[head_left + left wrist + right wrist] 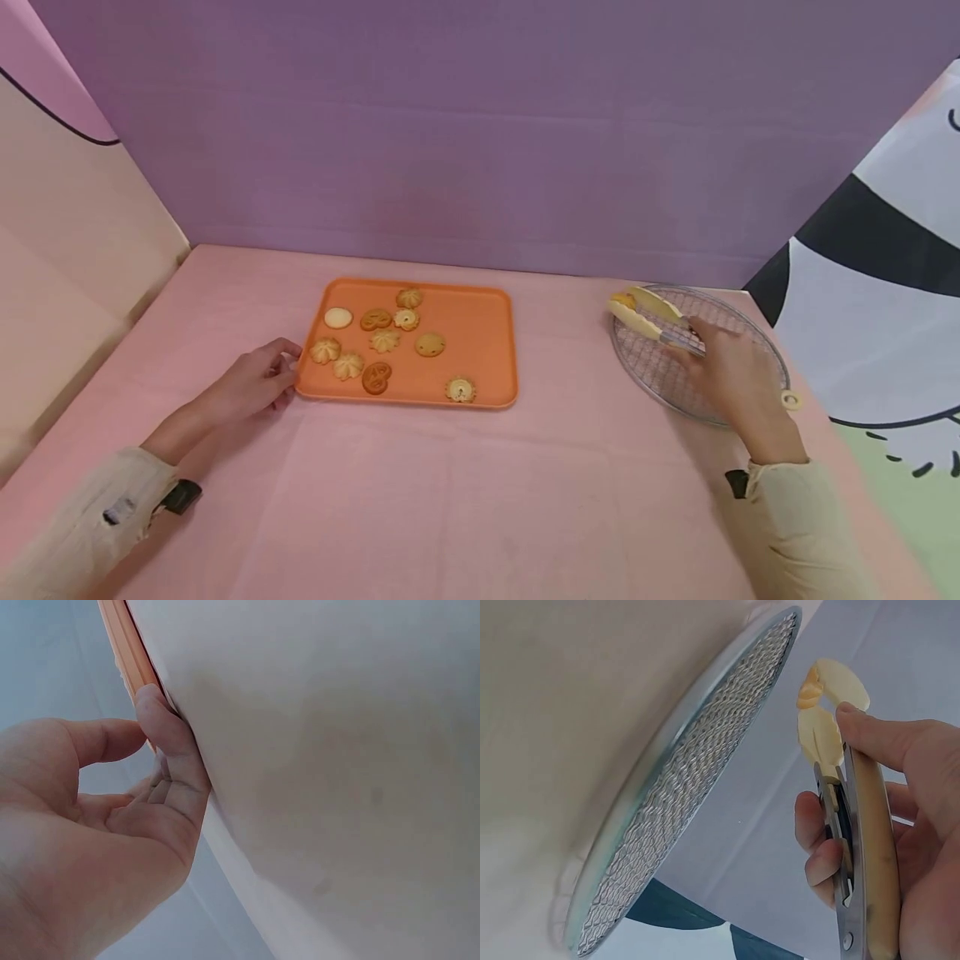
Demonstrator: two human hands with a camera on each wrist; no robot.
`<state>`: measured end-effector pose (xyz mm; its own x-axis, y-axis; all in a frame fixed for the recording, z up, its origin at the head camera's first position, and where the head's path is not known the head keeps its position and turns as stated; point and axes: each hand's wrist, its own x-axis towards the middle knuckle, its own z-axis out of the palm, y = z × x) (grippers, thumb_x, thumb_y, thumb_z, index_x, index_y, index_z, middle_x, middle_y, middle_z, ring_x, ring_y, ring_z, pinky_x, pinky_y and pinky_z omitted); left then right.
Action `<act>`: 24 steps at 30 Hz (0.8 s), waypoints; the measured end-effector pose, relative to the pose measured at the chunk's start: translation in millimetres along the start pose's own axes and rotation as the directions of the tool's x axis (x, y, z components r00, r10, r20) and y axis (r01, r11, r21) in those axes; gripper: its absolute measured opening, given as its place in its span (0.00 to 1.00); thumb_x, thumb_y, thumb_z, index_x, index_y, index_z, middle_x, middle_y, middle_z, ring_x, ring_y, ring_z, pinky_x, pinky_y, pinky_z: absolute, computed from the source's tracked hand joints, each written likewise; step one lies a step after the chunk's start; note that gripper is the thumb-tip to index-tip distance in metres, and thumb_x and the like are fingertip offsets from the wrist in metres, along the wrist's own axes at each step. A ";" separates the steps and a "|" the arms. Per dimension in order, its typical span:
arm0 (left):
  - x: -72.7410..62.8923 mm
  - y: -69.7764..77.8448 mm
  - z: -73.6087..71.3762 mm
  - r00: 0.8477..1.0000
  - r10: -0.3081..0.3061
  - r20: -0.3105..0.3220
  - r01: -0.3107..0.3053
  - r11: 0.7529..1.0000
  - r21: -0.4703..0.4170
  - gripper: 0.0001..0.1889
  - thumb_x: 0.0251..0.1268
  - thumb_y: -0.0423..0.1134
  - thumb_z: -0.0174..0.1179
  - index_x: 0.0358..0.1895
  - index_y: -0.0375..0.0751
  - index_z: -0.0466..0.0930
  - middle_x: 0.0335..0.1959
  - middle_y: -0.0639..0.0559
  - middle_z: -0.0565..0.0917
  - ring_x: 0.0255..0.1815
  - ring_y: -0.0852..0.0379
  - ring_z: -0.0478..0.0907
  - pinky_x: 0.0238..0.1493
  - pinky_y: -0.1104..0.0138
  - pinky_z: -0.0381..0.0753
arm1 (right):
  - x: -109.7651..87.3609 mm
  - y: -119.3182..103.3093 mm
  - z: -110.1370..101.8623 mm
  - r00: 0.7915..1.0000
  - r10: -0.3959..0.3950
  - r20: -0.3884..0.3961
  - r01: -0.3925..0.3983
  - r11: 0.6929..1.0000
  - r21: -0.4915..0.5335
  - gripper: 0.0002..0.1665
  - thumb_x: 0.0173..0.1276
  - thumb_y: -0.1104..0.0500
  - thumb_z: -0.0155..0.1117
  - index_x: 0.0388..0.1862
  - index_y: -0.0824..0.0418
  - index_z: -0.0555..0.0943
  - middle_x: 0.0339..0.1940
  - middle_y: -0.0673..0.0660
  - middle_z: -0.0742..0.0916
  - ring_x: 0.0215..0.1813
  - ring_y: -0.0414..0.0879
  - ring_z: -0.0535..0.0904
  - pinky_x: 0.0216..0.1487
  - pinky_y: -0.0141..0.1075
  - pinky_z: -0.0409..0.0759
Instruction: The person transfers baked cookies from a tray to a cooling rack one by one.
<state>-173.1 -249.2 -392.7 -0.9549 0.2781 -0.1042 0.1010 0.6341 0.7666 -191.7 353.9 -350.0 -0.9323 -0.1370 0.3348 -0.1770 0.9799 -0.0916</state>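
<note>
My right hand [727, 371] grips a pair of tongs [874, 855] with cream tips and metal-edged handles. Pinched between the tips is a small golden cookie [809, 688], held above the left part of a round wire mesh rack [648, 371]. On the left, my left hand [247, 383] pinches the near left edge of an orange tray [476, 333] between thumb and fingers. Several cookies lie on the tray, among them a pretzel-shaped cookie [377, 378], a pale oval cookie [338, 317], a round speckled cookie [431, 344] and a swirled cookie [326, 350].
Both the tray and the rack lie on a pink cloth [480, 500]. A small cream ring [791, 400] sticks out at the rack's right rim. Behind stands a purple backdrop [480, 150], with a patterned panel [892, 275] along the right side.
</note>
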 end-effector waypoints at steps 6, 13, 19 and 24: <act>0.6 0.3 1.2 1.000 -0.004 -0.002 0.004 1.000 0.008 0.16 0.74 0.29 0.51 0.60 0.26 0.66 0.29 0.46 0.78 0.26 0.54 0.77 0.24 0.66 0.78 | 0.7 7.0 2.5 1.000 0.002 -0.004 -0.002 1.000 -0.013 0.31 0.64 0.50 0.72 0.57 0.69 0.77 0.28 0.68 0.85 0.18 0.49 0.71 0.18 0.46 0.70; 0.3 0.4 0.7 1.000 -0.009 -0.003 0.009 1.000 0.011 0.17 0.74 0.30 0.51 0.61 0.27 0.66 0.30 0.46 0.78 0.27 0.54 0.77 0.25 0.66 0.79 | 0.4 14.8 6.8 1.000 0.011 -0.009 -0.011 0.999 -0.030 0.32 0.64 0.50 0.72 0.58 0.70 0.77 0.26 0.69 0.84 0.17 0.50 0.71 0.19 0.49 0.71; 0.4 -1.2 -0.1 1.000 -0.003 0.006 0.004 1.000 -0.011 0.17 0.73 0.29 0.52 0.61 0.27 0.66 0.29 0.46 0.78 0.26 0.54 0.77 0.24 0.66 0.79 | -0.8 18.3 9.3 1.000 0.009 -0.001 -0.009 1.000 -0.028 0.31 0.64 0.49 0.72 0.55 0.71 0.77 0.21 0.66 0.82 0.16 0.49 0.70 0.18 0.47 0.69; 1.0 -0.2 -0.6 1.000 0.009 0.002 -0.009 1.000 -0.007 0.17 0.73 0.28 0.52 0.61 0.27 0.66 0.27 0.46 0.77 0.24 0.55 0.76 0.22 0.66 0.78 | -0.7 18.8 9.2 0.999 0.039 0.030 -0.038 0.999 -0.029 0.33 0.64 0.49 0.72 0.58 0.71 0.77 0.25 0.68 0.83 0.17 0.49 0.70 0.21 0.49 0.72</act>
<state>-174.3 -249.5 -392.6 -0.9534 0.2852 -0.0985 0.1078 0.6268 0.7717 -197.2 371.1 -360.5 -0.9474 -0.1032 0.3031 -0.1322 0.9882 -0.0769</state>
